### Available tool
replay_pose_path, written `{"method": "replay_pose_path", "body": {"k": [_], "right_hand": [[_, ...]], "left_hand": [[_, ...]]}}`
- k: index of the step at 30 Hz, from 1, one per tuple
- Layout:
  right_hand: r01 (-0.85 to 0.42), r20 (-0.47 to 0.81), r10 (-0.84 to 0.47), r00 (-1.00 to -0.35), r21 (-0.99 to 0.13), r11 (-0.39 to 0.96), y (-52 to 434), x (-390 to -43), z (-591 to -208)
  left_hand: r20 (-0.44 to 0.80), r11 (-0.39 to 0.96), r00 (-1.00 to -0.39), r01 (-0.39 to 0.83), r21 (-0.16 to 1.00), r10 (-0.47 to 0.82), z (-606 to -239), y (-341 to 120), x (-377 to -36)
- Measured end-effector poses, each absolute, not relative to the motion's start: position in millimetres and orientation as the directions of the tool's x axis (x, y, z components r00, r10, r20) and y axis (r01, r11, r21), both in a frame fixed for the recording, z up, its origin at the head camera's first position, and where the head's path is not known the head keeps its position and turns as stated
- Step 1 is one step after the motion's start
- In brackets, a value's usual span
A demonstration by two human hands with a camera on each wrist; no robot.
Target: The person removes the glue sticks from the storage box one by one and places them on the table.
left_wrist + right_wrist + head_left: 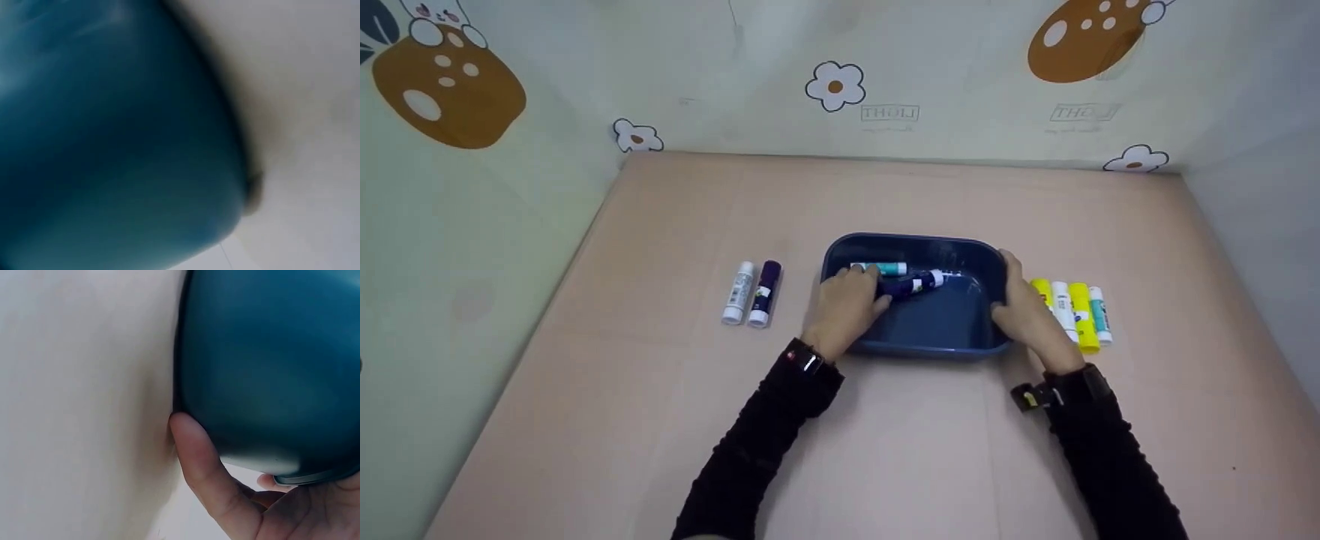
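Observation:
A dark blue rectangular tray (926, 346) lies in the middle of the table. My right hand (1027, 315) grips its right end, thumb over the inside; in the right wrist view a finger (197, 450) reaches along the tray's wall. Over the tray's left end, my left hand (844, 307) holds a navy glue stick (915, 285) by its near end, between thumb and fingers. The white cap end points right. Behind it in the tray lies a teal-and-white glue stick (894, 268), partly hidden by the fingers. The left wrist view is blurred and filled mostly by the tray (129, 140).
Left of the tray stand side by side a white-grey glue stick (739, 292) and a dark purple one (765, 294). On the right, beside my right hand, is a row of yellow glue sticks (1081, 319), a white one (1063, 307) and a teal one (1100, 315). Patterned sheets back the table.

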State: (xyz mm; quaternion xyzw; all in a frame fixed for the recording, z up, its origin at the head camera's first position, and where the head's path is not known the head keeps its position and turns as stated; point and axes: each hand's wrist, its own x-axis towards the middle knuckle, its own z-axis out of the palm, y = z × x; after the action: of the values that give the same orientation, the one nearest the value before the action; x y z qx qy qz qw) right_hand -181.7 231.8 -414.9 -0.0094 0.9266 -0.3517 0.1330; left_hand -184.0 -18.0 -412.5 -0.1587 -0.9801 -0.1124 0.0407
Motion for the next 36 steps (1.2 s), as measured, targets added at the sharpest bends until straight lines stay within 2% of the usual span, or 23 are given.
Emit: {"method": "replay_pose_path", "body": {"k": [5,8,20,27,31,36], "right_hand": [[0.081,-0.242,-0.108,-0.964,-0.656,0.75,231,-182,-415],[0.083,-0.245,-0.105,-0.964,-0.651,0.754,231,-182,-415],[0.073,-0.23,-0.106,-0.967,-0.655,0.752,233,-181,-416],[0.096,-0.254,-0.094,-0.963,-0.645,0.758,233,-181,-415],[0.107,-0.264,-0.091,-0.96,-0.647,0.755,232,-181,-414],[0.11,-0.266,-0.091,-0.96,-0.654,0.749,232,-181,-414]], "left_hand": [[0.057,0.833,-0.958,0.273,0.482,0.281,-400,-27,-188],[0.059,0.779,-0.963,0.249,0.575,0.264,-393,-33,-189],[0.174,0.706,-0.964,0.266,0.657,0.202,-372,-57,-192],[0.282,0.574,-0.951,0.304,0.76,0.129,-362,-75,-196],[0.248,0.435,-0.965,0.257,0.863,0.079,-359,-90,-199],[0.095,0.335,-0.995,0.094,0.938,0.013,-362,-111,-204]]}}
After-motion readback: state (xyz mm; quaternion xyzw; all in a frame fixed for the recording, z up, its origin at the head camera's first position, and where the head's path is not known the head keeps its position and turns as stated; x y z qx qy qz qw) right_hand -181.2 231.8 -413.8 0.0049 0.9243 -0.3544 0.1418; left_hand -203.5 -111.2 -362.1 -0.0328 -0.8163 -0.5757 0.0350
